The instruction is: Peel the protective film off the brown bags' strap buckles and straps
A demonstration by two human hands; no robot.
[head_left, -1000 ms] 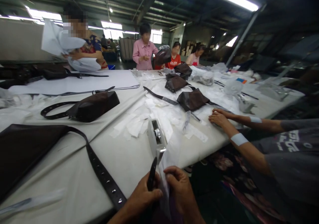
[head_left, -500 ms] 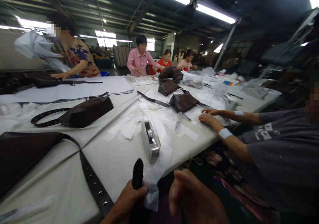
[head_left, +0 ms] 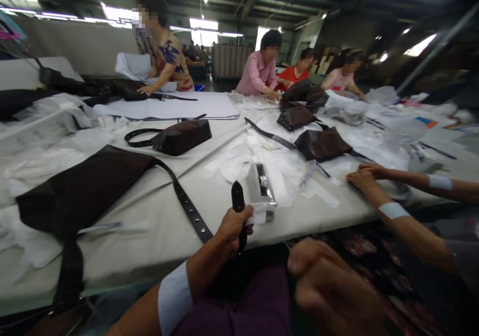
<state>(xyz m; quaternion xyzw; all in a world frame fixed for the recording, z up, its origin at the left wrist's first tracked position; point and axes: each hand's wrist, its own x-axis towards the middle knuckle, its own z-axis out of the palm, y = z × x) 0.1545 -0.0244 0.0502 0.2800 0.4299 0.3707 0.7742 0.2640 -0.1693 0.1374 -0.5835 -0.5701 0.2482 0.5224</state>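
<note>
My left hand (head_left: 234, 231) grips the upright end of a dark leather strap (head_left: 238, 201) close to a silver tape dispenser (head_left: 260, 189) standing on the white-covered table (head_left: 149, 241). A short white strip (head_left: 257, 214) lies between that hand and the dispenser. The strap seems to run down from a dark brown leather bag (head_left: 78, 191), though my hand hides the join. My right hand (head_left: 329, 291) hangs blurred below the table's front edge, fingers curled, with nothing visible in it. A co-worker's two hands (head_left: 364, 176) rest on the table to the right.
Several more dark leather bags (head_left: 321, 144) with straps lie across the table among white paper scraps (head_left: 239, 164). Several people work along the far side. Clear plastic bags (head_left: 346, 112) lie at the back right, and my dark trousers (head_left: 239, 301) fill the bottom.
The view has swung left. My left hand has risen toward the dispenser with the strap end. The long white strip has shortened, and my right hand has dropped away to the lower right.
</note>
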